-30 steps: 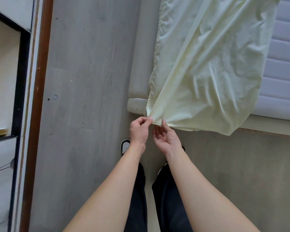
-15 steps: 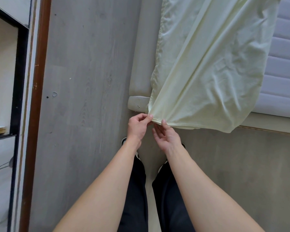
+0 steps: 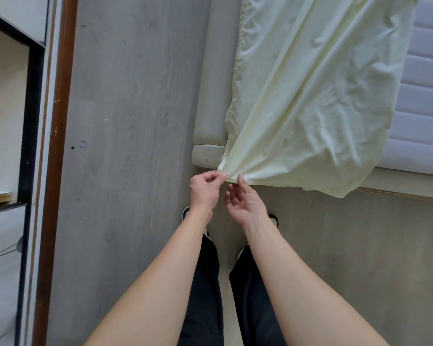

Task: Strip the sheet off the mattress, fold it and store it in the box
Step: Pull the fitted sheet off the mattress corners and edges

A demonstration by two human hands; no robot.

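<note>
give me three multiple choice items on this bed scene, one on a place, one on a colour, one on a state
1. Where does the quilted grey mattress lie bare?
A. right of the sheet
B. left of the sheet
C. nowhere

2. What colour is the crumpled cotton sheet?
A. navy
B. pale yellow
C. red

3. How does the left hand meet the sheet's corner?
A. pinches it
B. hangs apart from it
C. presses it flat on the floor

Answers: 1 A, bare quilting shows at the right edge. 2 B, the cloth is pale yellow. 3 A, thumb and finger close on the hem, while the right hand touches it with straight fingers.
</note>
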